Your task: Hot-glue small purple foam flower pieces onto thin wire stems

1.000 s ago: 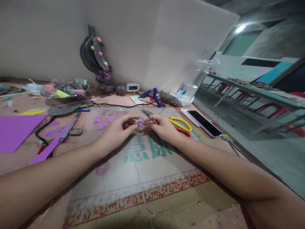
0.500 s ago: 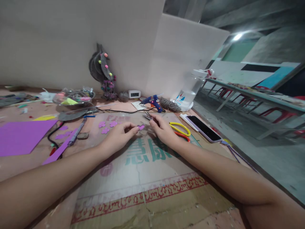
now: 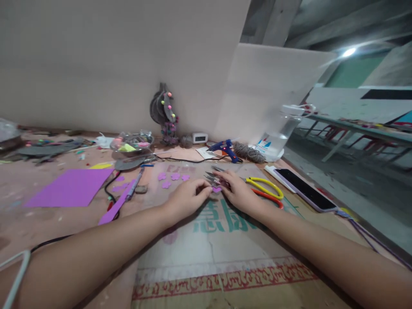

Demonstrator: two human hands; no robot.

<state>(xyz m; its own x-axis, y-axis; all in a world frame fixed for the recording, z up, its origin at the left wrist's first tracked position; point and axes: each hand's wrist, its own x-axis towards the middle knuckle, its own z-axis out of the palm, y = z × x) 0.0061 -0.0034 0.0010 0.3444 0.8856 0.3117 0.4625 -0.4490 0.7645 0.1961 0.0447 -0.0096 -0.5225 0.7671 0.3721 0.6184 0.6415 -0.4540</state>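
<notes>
My left hand (image 3: pixel 188 198) is closed in a pinch at the left edge of a small purple foam piece (image 3: pixel 216 189). Small scissors (image 3: pixel 210 177) are held in my right hand (image 3: pixel 236 191), their blades pointing left just above the purple piece. Several purple flower cutouts (image 3: pixel 175 176) lie on the cardboard mat (image 3: pixel 180 257) beyond my left hand. Right of my right hand rest larger scissors or pliers with one yellow handle (image 3: pixel 267 185) and one red handle (image 3: pixel 268 198).
A purple sheet (image 3: pixel 69 187) and a pen (image 3: pixel 135 184) lie left. Behind are a dish of scraps (image 3: pixel 131 146), a decorated grey ornament (image 3: pixel 164 111), a small clock (image 3: pixel 200 137), a blue glue gun (image 3: pixel 225 149), grey yarn (image 3: pixel 247 151) and a bottle (image 3: pixel 277 133). A phone (image 3: pixel 305 189) lies right.
The view has turned left, so everything sits further right. My hands have come closer together, and the scissor blades now lie over the purple piece.
</notes>
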